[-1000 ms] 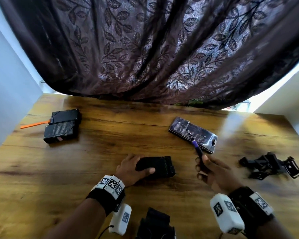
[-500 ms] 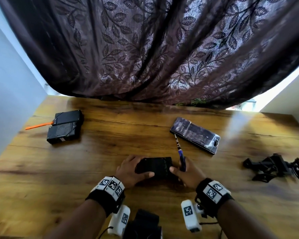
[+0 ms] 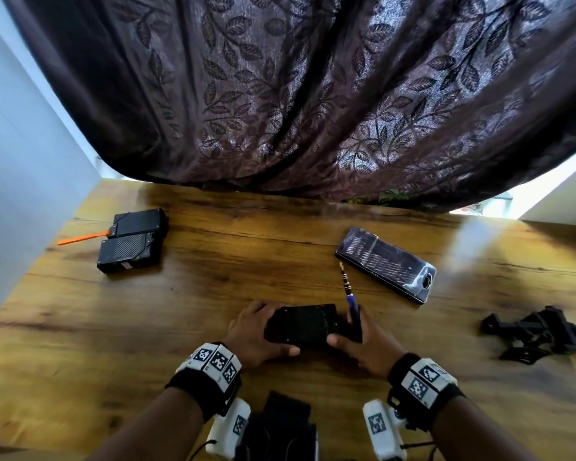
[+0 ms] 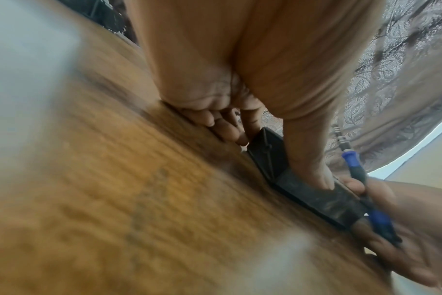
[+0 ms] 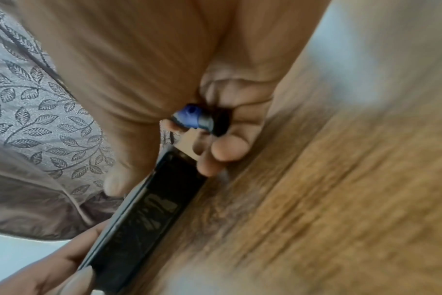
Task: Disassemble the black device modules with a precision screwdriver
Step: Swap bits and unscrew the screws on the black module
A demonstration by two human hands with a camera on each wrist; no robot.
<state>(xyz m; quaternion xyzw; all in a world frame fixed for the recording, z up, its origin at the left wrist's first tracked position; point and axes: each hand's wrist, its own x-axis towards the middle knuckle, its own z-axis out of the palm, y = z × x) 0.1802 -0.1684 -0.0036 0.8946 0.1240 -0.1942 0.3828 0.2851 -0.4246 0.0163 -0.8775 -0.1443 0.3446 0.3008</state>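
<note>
A black device module (image 3: 305,324) lies flat on the wooden table (image 3: 213,287) between my hands. My left hand (image 3: 253,331) grips its left end, fingers over the far edge and thumb on the near edge. My right hand (image 3: 366,341) holds the blue-and-black precision screwdriver (image 3: 351,299), tip pointing away from me, while its thumb and fingers clasp the module's right end. The left wrist view shows the module (image 4: 303,185) under my left thumb and the screwdriver (image 4: 358,175) beside it. In the right wrist view the screwdriver's blue cap (image 5: 191,117) sits in my curled fingers above the module (image 5: 149,219).
Two more black modules (image 3: 132,242) lie at the back left with an orange pry tool (image 3: 80,238). A clear-lidded bit case (image 3: 386,262) lies behind my right hand. Black bracket parts (image 3: 539,334) lie at the right. A dark curtain (image 3: 296,94) hangs behind the table.
My right hand has moved left with the screwdriver and now clasps the module's right end. My left hand has kept its grip on the left end.
</note>
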